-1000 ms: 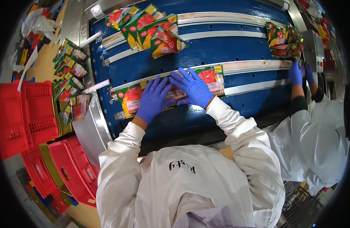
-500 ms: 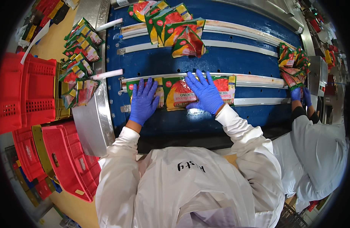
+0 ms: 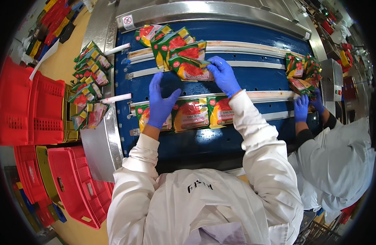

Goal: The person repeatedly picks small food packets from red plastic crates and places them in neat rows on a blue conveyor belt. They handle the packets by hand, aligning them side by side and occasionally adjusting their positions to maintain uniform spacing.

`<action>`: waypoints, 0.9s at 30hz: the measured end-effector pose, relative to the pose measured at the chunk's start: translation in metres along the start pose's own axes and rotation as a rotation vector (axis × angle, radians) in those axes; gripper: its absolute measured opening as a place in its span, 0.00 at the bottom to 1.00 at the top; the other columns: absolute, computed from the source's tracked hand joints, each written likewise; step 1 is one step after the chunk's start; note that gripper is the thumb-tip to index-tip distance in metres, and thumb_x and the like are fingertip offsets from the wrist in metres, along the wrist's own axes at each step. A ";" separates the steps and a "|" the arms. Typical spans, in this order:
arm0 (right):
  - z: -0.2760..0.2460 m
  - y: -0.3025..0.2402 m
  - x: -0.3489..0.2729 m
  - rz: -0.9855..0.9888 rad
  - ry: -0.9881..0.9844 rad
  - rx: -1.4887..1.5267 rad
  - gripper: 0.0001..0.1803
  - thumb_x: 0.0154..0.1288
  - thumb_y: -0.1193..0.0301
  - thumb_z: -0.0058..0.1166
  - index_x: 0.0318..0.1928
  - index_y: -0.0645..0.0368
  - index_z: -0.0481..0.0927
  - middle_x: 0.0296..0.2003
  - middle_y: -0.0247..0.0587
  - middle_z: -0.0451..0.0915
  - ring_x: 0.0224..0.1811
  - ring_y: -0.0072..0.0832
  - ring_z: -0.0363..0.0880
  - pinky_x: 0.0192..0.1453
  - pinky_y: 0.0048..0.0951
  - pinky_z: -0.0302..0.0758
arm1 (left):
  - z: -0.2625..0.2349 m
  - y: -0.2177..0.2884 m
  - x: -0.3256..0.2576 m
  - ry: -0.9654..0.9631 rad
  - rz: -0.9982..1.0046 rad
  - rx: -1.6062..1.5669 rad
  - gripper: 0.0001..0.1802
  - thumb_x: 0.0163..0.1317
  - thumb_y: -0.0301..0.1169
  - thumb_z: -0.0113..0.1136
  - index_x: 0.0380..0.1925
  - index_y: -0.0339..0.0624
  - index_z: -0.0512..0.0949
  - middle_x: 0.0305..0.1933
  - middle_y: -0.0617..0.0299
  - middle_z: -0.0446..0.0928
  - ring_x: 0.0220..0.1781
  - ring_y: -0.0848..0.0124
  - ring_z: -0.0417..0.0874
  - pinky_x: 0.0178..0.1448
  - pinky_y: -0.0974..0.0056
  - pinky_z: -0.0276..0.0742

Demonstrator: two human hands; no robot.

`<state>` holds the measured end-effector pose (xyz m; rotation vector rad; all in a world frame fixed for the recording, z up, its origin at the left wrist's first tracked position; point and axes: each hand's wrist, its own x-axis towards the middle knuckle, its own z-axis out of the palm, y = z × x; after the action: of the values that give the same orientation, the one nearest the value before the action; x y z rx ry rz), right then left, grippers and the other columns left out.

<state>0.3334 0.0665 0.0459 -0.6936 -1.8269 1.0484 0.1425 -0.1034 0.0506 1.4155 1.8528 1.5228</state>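
My right hand (image 3: pixel 224 75), in a blue glove, pinches the right edge of a green, red and yellow food pouch (image 3: pixel 188 69) at the front of a heap of like pouches (image 3: pixel 169 45). My left hand (image 3: pixel 160 104), gloved too, is raised over the near row with its fingers apart and nothing in them. Below it three flat pouches lie side by side along the near white rail: a left one (image 3: pixel 142 116) partly hidden by my left hand, a middle one (image 3: pixel 190 115) and a right one (image 3: pixel 219 110).
The blue machine bed (image 3: pixel 253 77) has white rails across it. More pouches (image 3: pixel 92 73) pile on the metal ledge at left, beside red crates (image 3: pixel 36 106). At right, a co-worker's gloved hands (image 3: pixel 304 107) are by another pouch heap (image 3: pixel 304 71). A metal cover (image 3: pixel 212 10) spans the back.
My right hand has left the near row and moved up to the heap, taking hold of its front pouch. My left hand has lifted off the row. The view has shifted slightly.
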 end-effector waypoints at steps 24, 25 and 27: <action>-0.198 0.042 -0.162 0.260 0.412 -1.021 0.04 0.59 0.70 0.54 0.35 0.53 0.77 0.36 0.38 0.77 0.40 0.42 0.71 0.46 0.44 0.66 | 0.237 0.050 -0.021 -0.505 0.139 0.260 0.15 0.56 0.41 0.65 0.30 0.39 0.81 0.29 0.50 0.77 0.33 0.53 0.79 0.38 0.55 0.74; -0.199 0.044 -0.157 0.388 0.354 -1.036 0.14 0.56 0.67 0.58 0.44 0.52 0.77 0.45 0.40 0.77 0.48 0.45 0.72 0.54 0.47 0.67 | 0.239 0.057 -0.017 -0.550 0.022 0.257 0.17 0.54 0.43 0.67 0.29 0.39 0.82 0.27 0.51 0.77 0.32 0.55 0.79 0.38 0.55 0.73; -0.199 0.033 -0.153 0.161 0.306 -0.912 0.25 0.53 0.63 0.62 0.53 0.51 0.74 0.54 0.44 0.73 0.57 0.49 0.68 0.61 0.48 0.64 | 0.240 0.050 -0.017 -0.535 0.038 0.255 0.17 0.54 0.44 0.67 0.28 0.39 0.81 0.27 0.51 0.77 0.32 0.56 0.79 0.38 0.55 0.73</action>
<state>0.5808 0.0363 0.0016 -1.4577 -1.9453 0.1138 0.3576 0.0046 0.0034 1.7653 1.7187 0.8197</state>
